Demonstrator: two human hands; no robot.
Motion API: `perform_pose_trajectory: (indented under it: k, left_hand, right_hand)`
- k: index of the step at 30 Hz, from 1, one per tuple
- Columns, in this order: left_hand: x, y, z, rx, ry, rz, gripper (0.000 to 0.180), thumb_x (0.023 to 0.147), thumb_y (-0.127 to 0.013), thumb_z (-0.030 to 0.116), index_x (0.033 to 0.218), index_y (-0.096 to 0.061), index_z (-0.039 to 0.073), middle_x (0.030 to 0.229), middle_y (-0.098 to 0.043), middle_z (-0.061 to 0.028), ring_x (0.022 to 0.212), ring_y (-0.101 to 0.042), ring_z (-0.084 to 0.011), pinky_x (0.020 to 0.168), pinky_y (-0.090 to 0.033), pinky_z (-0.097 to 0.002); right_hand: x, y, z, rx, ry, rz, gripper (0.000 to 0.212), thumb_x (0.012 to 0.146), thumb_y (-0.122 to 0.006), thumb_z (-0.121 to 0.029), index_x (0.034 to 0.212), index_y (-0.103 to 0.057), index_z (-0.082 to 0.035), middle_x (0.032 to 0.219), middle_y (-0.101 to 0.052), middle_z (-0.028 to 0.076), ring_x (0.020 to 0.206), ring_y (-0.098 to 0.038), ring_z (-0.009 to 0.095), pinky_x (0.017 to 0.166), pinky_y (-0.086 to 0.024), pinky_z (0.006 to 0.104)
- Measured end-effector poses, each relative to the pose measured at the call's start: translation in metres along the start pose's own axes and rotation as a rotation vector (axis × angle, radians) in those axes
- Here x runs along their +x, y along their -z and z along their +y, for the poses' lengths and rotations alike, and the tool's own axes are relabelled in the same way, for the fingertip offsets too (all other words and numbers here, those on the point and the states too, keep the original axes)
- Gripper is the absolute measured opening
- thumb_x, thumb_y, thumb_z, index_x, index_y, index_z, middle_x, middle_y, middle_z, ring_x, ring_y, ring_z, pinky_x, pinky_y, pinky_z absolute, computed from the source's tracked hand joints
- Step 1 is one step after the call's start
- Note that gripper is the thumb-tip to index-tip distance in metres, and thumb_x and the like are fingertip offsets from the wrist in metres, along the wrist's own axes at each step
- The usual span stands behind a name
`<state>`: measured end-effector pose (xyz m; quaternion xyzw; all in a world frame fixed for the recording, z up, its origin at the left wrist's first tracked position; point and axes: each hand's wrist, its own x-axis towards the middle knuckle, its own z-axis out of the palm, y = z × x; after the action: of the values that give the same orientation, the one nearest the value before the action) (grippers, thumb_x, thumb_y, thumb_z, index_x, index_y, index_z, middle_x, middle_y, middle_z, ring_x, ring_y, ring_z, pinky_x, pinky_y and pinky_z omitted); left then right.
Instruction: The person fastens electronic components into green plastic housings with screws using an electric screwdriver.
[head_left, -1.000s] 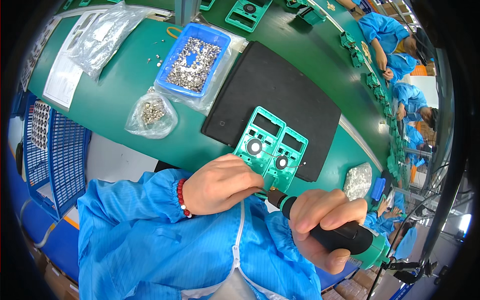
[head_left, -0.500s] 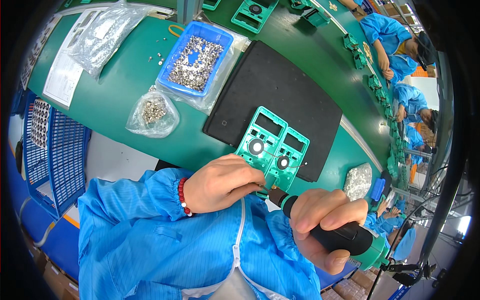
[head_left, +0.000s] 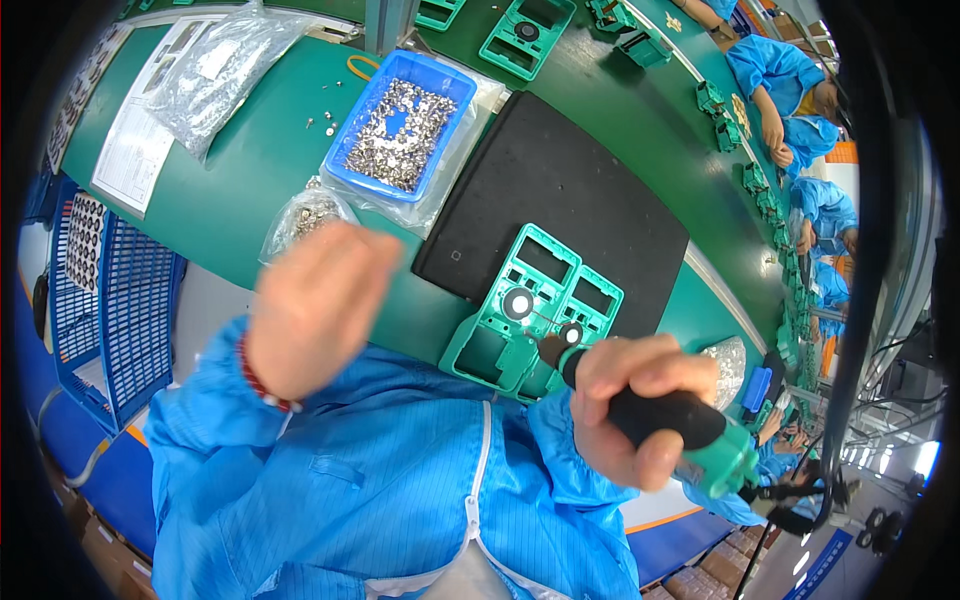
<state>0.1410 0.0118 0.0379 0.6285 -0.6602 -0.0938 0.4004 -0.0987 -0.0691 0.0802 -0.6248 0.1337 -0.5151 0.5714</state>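
My right hand (head_left: 645, 385) is wrapped round a black and green electric screwdriver (head_left: 720, 462), whose tip reaches over the near part of two green plastic housings (head_left: 490, 345). Each housing carries a round white-and-black speaker-like part (head_left: 517, 303) and has a rectangular window. They lie side by side, partly on a black mat (head_left: 570, 190). Off to the left, my left hand (head_left: 320, 310) is raised beside a small clear bag of metal screws (head_left: 310, 212), partly covering it. Motion smears its fingers, so whether it holds anything is not visible.
A blue tray (head_left: 335, 160) of small screws stands behind the bag, with loose screws nearby. Farther left are a large plastic bag (head_left: 225, 80) and printed sheets (head_left: 130, 165). A blue rack (head_left: 130, 320) stands lower left. Co-workers in blue (head_left: 780, 80) sit along the line at right.
My left hand has moved left, away from the screwdriver tip and housings, toward the screw bag. The screwdriver in my right hand has risen slightly, and its tip now lies over the housings.
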Motion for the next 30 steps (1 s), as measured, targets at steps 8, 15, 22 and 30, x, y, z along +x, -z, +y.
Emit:
perform_pose_trajectory:
  k: [8,15,22,30]
  left_hand:
    - [-0.015,0.015,-0.064,0.569,0.18,-0.423,0.008,0.079,-0.061,0.005,0.086,-0.064,0.002,0.088,-0.059,-0.011,0.089,-0.064,-0.0283,0.075,-0.053,-0.039]
    - [-0.015,0.016,-0.068,0.483,0.227,-0.453,0.013,0.082,-0.069,0.011,0.091,-0.063,0.005,0.092,-0.059,-0.009,0.086,-0.063,-0.0294,0.075,-0.052,-0.0403]
    - [-0.011,0.013,-0.059,0.358,0.263,-0.232,0.009,0.086,-0.066,0.011,0.09,-0.062,0.004,0.087,-0.058,-0.0117,0.078,-0.062,-0.0314,0.067,-0.051,-0.0399]
    - [-0.003,0.002,-0.022,0.114,-0.076,-0.067,0.02,0.078,-0.075,0.008,0.091,-0.06,0.002,0.08,-0.055,-0.0102,0.071,-0.06,-0.0284,0.06,-0.048,-0.0394]
  right_hand:
    - [0.003,-0.014,0.033,-0.1,-0.149,0.156,0.043,0.092,-0.065,-0.039,0.101,-0.051,0.0,0.082,-0.06,0.018,0.05,-0.049,0.013,0.049,-0.043,0.0266]
    - [0.006,-0.016,0.042,-0.107,-0.143,0.156,0.042,0.092,-0.064,-0.039,0.101,-0.05,0.0,0.082,-0.059,0.018,0.049,-0.049,0.013,0.049,-0.043,0.0264]
    - [0.004,-0.015,0.049,-0.134,-0.184,0.163,0.043,0.093,-0.064,-0.041,0.1,-0.05,-0.001,0.081,-0.059,0.017,0.049,-0.048,0.013,0.05,-0.043,0.0272]
    - [0.009,-0.008,0.05,-0.214,-0.2,0.065,0.047,0.092,-0.066,-0.045,0.098,-0.05,-0.001,0.077,-0.059,0.016,0.048,-0.045,0.011,0.05,-0.042,0.0278]
